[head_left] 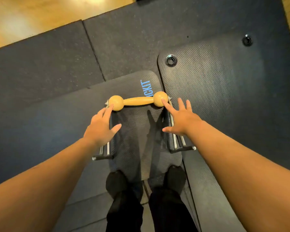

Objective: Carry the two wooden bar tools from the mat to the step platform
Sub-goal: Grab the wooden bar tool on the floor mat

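Wooden bar tool: tan, ball-ended wooden bar (138,101) on metal legs, standing on dark ribbed mat (139,131).
Axis: crosswise, ahead of both hands.
Left hand (100,125): fingers spread, holding nothing, forefinger by left ball.
Right hand (181,118): splayed, empty, forefinger touching right ball.
Nearer: about equal.

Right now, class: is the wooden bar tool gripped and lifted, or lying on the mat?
Lying on the mat. The wooden bar tool isn't gripped: both hands, left and right, are spread open, fingertips at its balls.
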